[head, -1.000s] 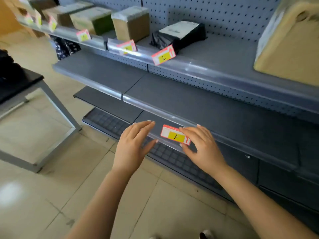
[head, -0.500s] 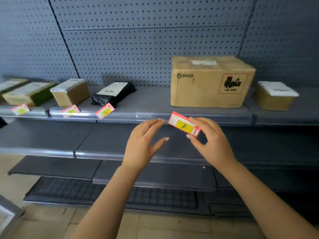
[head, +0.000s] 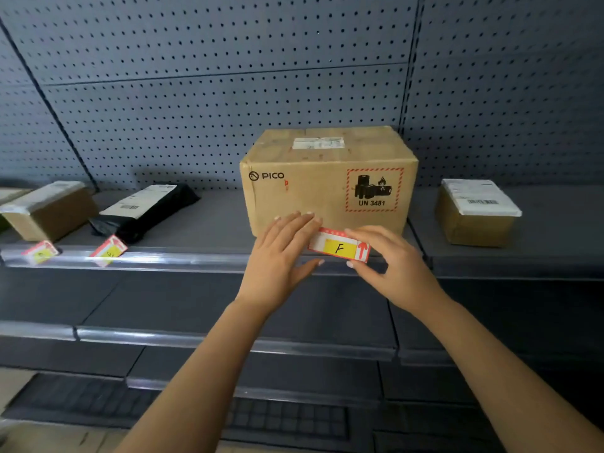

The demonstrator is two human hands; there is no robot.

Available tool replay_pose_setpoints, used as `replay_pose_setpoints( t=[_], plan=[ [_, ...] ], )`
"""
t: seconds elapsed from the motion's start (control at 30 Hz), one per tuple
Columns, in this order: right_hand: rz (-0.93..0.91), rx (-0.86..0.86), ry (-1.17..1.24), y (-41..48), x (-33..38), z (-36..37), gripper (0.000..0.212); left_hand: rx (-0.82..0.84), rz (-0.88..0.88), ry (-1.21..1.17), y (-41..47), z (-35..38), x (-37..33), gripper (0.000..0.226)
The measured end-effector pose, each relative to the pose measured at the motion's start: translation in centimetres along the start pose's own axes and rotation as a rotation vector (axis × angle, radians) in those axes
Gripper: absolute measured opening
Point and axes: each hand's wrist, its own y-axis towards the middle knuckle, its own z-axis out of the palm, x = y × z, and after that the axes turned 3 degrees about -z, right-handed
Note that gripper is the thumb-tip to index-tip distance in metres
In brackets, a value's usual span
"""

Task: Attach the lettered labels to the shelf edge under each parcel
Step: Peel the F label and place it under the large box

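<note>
f label (head: 339, 248) at the top shelf edge (head: 196, 260), just in front of the pico box (head: 327, 184). right hand (head: 397, 271) pinches its right end. left hand (head: 281, 256) is flat, fingers straight, at its left end. two labels (head: 109, 250) sit further left on the edge. grey pegboard wall (head: 228, 76) behind, grey lower shelves (head: 196, 308) below.

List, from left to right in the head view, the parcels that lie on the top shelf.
Small tan cardboard box with a taped top → flat black plastic mailer bag → large brown cardboard box marked PICO → small brown cardboard box with a white label.
</note>
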Motion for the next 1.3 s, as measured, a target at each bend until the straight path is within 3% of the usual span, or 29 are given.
replay_pose_setpoints(
  t=[0.3,0.67,0.93,1.3],
  plan=[
    [-0.079,0.152,0.050,2.9,-3.3,0.8,0.048,-0.026,0.013,0.053,1.3,2.3,2.2,0.041],
    [-0.042,0.046,0.049,3.5,-3.0,3.1,0.036,-0.008,-0.012,-0.024,-1.4,2.8,5.0,0.044],
    [0.006,0.020,-0.003,2.8,-2.4,3.6,0.034,0.059,0.078,-0.006,-5.6,5.9,7.4,0.047],
    [0.060,0.012,-0.055,2.5,-1.1,3.4,0.032,-0.058,0.180,0.013,-6.3,8.2,8.4,0.048]
  ],
)
